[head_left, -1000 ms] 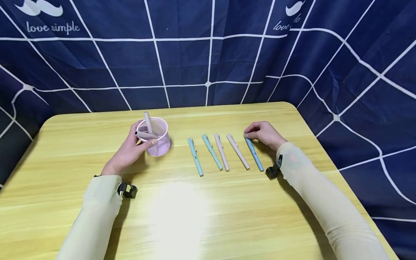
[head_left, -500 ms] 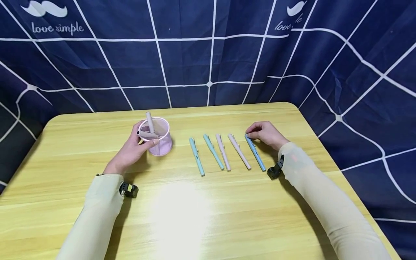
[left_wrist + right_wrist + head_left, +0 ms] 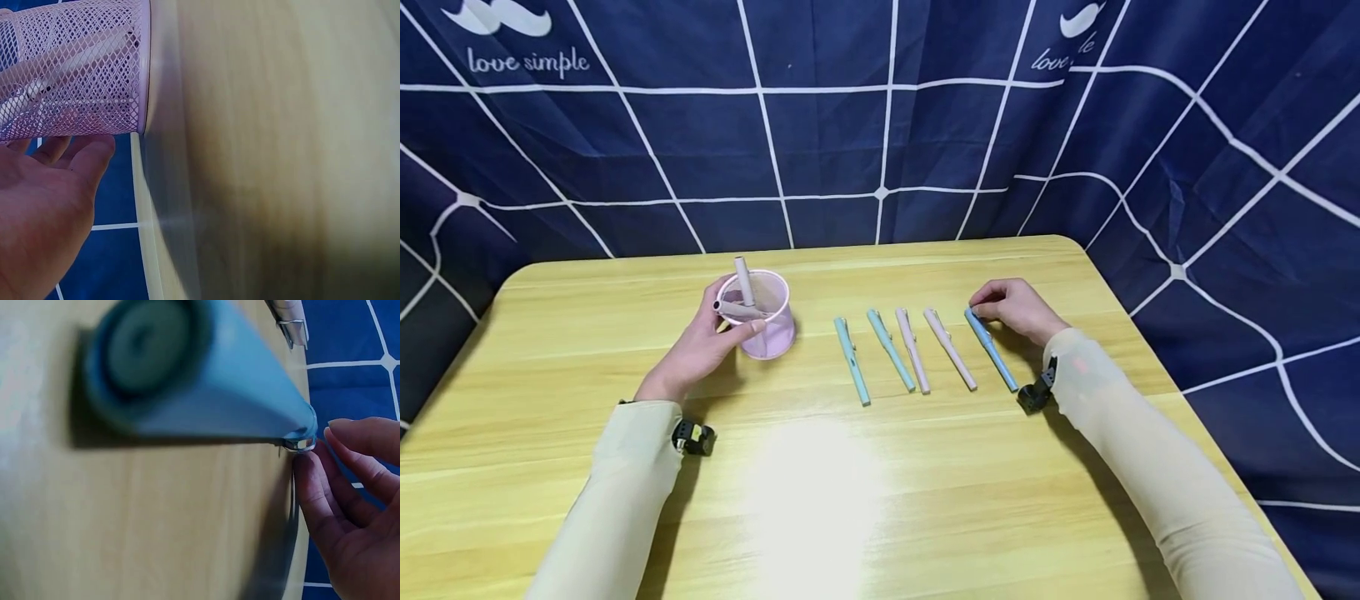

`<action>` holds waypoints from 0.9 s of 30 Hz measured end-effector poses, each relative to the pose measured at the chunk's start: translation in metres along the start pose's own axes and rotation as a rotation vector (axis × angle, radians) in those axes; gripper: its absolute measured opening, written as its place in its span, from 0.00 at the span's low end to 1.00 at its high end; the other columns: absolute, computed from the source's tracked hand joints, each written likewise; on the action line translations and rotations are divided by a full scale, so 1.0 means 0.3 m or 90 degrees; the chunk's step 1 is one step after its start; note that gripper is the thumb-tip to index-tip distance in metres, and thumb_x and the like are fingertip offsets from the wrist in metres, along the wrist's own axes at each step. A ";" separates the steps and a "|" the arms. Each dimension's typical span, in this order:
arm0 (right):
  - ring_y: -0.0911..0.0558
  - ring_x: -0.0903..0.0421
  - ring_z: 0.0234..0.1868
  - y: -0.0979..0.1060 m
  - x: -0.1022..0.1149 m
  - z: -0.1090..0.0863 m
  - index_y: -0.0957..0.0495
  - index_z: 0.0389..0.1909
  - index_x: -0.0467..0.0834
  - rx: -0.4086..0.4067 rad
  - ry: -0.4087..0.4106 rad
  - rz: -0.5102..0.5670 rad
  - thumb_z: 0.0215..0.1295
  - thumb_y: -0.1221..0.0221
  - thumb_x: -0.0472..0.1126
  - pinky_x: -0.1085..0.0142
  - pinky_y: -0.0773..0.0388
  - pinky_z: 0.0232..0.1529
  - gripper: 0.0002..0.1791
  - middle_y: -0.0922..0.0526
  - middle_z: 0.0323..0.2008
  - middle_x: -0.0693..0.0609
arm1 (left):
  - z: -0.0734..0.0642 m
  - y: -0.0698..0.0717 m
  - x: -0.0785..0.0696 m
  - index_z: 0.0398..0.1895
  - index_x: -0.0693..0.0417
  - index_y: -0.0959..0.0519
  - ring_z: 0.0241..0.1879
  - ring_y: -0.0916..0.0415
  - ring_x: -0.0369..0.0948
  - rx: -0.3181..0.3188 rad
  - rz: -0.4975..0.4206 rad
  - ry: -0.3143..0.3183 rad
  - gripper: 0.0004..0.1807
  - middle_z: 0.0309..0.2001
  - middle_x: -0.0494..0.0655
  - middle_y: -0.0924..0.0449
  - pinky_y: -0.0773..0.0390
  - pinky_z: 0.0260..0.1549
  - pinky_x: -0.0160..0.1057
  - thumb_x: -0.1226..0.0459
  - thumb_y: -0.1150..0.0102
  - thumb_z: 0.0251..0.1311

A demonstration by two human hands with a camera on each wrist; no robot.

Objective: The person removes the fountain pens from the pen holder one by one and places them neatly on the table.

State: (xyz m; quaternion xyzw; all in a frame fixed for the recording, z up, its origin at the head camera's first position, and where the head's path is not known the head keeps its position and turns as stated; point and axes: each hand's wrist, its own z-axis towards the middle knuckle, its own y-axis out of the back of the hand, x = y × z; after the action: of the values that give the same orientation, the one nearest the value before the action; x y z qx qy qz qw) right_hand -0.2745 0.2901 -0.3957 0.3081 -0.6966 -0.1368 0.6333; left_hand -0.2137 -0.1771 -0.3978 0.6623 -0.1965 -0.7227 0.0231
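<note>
1. The thumb and fingers of my right hand come together around the far tip of the blue pen in a light pinch; how firmly they squeeze, I cannot tell.
2. I take the pen at its very end, I think, because that spot lets me steer its slant while the rest lies supported on the table.
3. The blue pen is the rightmost of the row. Its clip end points away from me, under my fingertips; its plain end points back towards me and to the right, so the long axis runs aslant from far left to near right.
4. Beside it, apart from one another, lie two pink pens and, further left, two teal pens. All have their clips at the far end and slant the same general way; the gaps probably keep each one easy to pick out.
5. My left hand holds the lilac mesh cup, thumb on the near side and fingers round the left, likely to steady it.
6. Inside the cup two greyish pens lean: one rises at the back, the other tips over the left rim.
</note>
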 end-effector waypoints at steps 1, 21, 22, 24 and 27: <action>0.21 0.52 0.36 0.004 0.001 -0.002 0.21 0.45 0.32 -0.005 -0.001 0.002 0.66 0.40 0.34 0.65 0.25 0.37 0.10 0.18 0.39 0.42 | 0.002 0.000 -0.002 0.77 0.45 0.56 0.70 0.48 0.53 0.001 0.000 0.000 0.45 0.68 0.56 0.42 0.52 0.66 0.57 0.60 0.39 0.65; 0.17 0.52 0.43 -0.034 0.251 -0.080 0.25 0.50 0.26 -0.042 0.125 0.145 0.71 0.43 0.36 0.61 0.20 0.46 0.16 0.20 0.46 0.33 | 0.008 -0.001 -0.004 0.76 0.47 0.56 0.70 0.48 0.53 0.000 -0.002 -0.001 0.44 0.69 0.56 0.42 0.51 0.67 0.58 0.59 0.38 0.65; 0.18 0.51 0.43 -0.044 0.266 -0.082 0.25 0.50 0.26 -0.037 0.130 0.148 0.71 0.43 0.36 0.60 0.21 0.47 0.15 0.20 0.46 0.33 | 0.007 0.000 -0.004 0.76 0.47 0.56 0.70 0.48 0.53 -0.001 -0.002 0.000 0.44 0.68 0.56 0.42 0.51 0.67 0.58 0.59 0.38 0.65; 0.18 0.49 0.44 -0.064 0.296 -0.087 0.25 0.49 0.27 -0.028 0.140 0.148 0.71 0.43 0.36 0.59 0.21 0.48 0.15 0.20 0.46 0.34 | 0.004 0.002 -0.003 0.76 0.46 0.56 0.70 0.48 0.53 -0.002 -0.001 0.001 0.44 0.68 0.56 0.42 0.52 0.67 0.58 0.59 0.38 0.65; 0.19 0.46 0.45 -0.098 0.342 -0.092 0.23 0.49 0.28 -0.016 0.149 0.157 0.70 0.42 0.36 0.57 0.22 0.49 0.14 0.20 0.46 0.35 | 0.002 0.005 0.003 0.76 0.46 0.56 0.70 0.48 0.53 -0.001 0.001 0.000 0.45 0.69 0.56 0.42 0.52 0.67 0.57 0.59 0.38 0.65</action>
State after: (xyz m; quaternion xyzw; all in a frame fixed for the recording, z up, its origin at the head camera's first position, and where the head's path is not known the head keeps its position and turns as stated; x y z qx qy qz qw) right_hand -0.2412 0.2111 -0.3265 0.2262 -0.6487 -0.0302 0.7260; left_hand -0.2146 -0.1786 -0.3981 0.6619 -0.1965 -0.7230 0.0241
